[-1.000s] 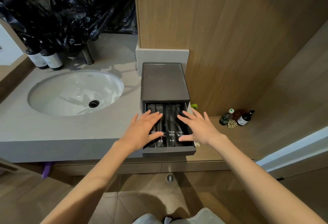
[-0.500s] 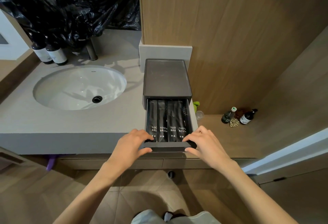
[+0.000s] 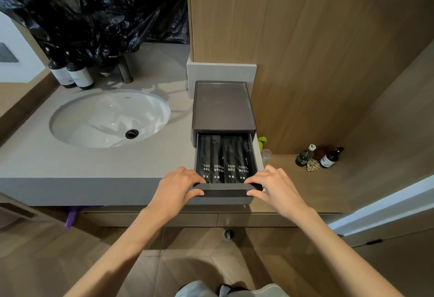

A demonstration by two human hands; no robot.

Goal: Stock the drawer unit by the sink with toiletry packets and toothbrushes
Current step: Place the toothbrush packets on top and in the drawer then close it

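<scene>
A dark grey drawer unit (image 3: pixel 223 106) stands on the grey counter to the right of the sink. Its drawer (image 3: pixel 225 193) is pulled out toward me. Inside lie several black toothbrush packets (image 3: pixel 224 162) side by side, white lettering at their near ends. My left hand (image 3: pixel 177 185) grips the drawer front at its left corner, thumb on the front face and fingers over the top edge. My right hand (image 3: pixel 273 185) grips the right corner the same way.
A white oval sink (image 3: pixel 94 120) is set in the counter (image 3: pixel 98 167), with two dark bottles (image 3: pixel 71 74) and a tap behind it under black plastic sheeting (image 3: pixel 98 7). Small bottles (image 3: pixel 319 157) stand on the lower wooden shelf at right. A wooden wall panel rises behind the unit.
Both hands left the packets inside the drawer and moved back to its front edge, where they now grip the two corners. The drawer looks about as far out as before.
</scene>
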